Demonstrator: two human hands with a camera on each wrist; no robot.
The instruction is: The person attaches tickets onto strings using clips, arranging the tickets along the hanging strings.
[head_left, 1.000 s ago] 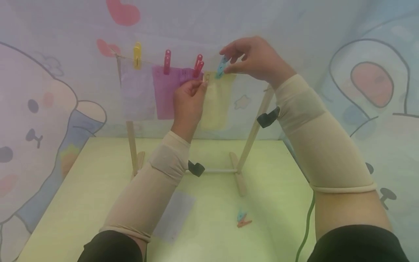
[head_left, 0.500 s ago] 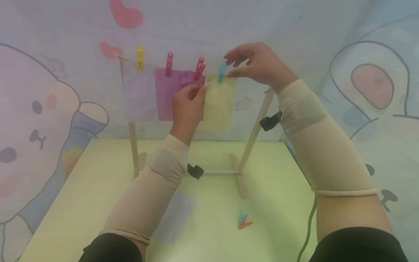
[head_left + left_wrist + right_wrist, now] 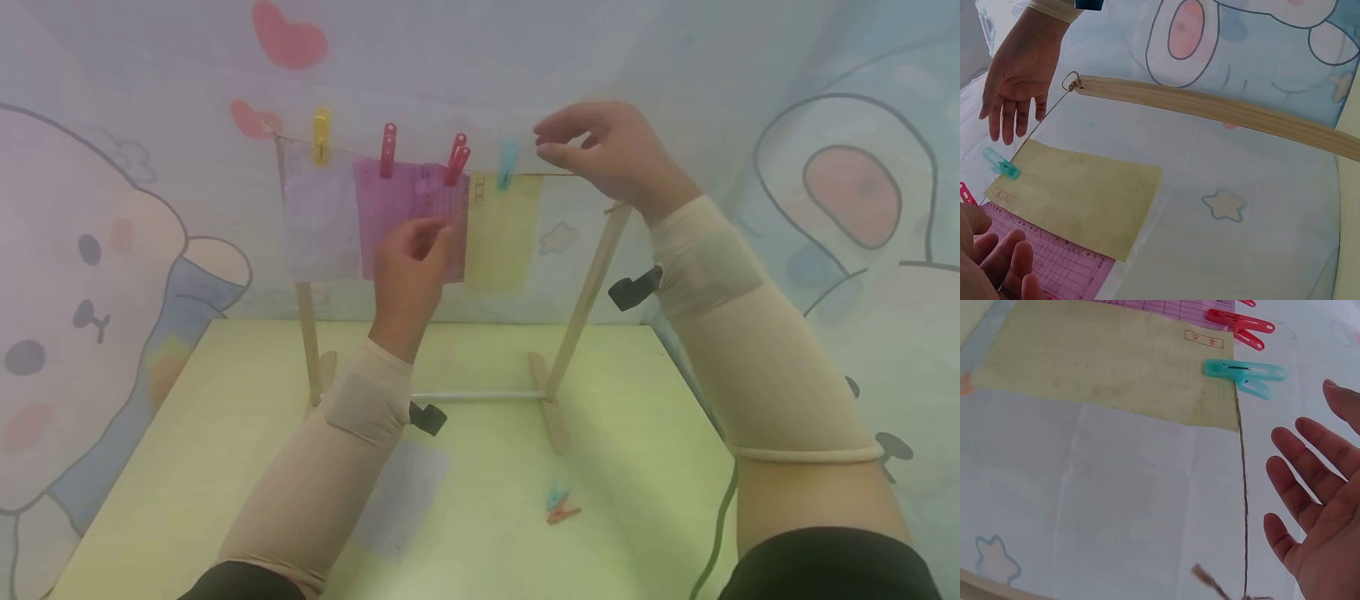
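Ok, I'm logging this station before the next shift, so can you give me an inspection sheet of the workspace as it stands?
Surface: pale green table, a small wooden drying rack standing on it.
Job's things: yellow sheet hangs from the string, pinned by a teal peg; pink sheet under red pegs; pale sheet under a yellow peg.
Clutter: one pale sheet and two spare pegs, teal and orange, lying on the table.
Grippers: left hand and right hand both empty, fingers relaxed, near the line.
Cables: green cable at the table's right edge.
Surroundings: cartoon-printed backdrop all round.
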